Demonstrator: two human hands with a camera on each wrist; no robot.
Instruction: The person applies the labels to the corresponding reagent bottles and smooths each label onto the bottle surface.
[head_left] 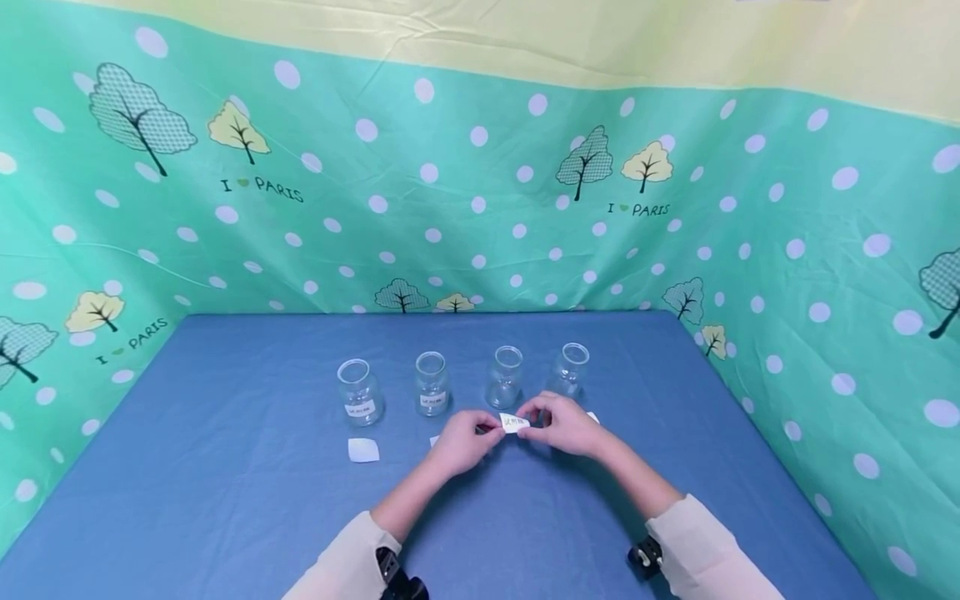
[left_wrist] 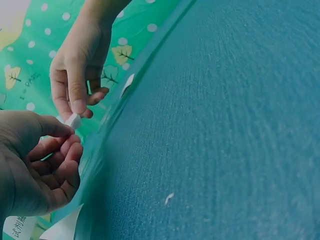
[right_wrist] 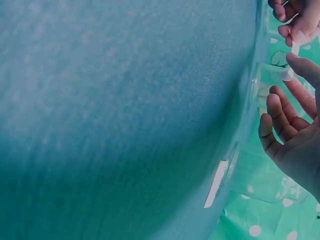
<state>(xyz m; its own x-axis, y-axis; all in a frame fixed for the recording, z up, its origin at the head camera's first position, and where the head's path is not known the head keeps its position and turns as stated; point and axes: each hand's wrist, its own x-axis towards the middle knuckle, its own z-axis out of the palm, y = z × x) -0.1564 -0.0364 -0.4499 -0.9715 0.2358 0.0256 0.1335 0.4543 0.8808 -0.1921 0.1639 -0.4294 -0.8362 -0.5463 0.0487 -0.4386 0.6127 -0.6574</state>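
Both hands meet over the blue table (head_left: 225, 500), just in front of a row of small clear glass jars. Between them is a small white printed label (head_left: 514, 423): my left hand (head_left: 489, 430) pinches its left end and my right hand (head_left: 536, 420) pinches its right end. The two left jars (head_left: 360, 393) (head_left: 432, 385) carry white labels; the two right jars (head_left: 505, 377) (head_left: 570, 370) are bare. The left wrist view shows the label (left_wrist: 73, 120) pinched between my left hand (left_wrist: 62, 137) and my right hand (left_wrist: 80, 102). In the right wrist view my right hand (right_wrist: 295, 75) is beside a jar (right_wrist: 257, 172).
White backing papers lie on the table: one (head_left: 363, 450) in front of the leftmost jar, a smaller one (head_left: 433, 440) by my left hand, another (head_left: 593, 417) behind my right hand. A green polka-dot cloth wall (head_left: 480, 208) encloses the table on three sides.
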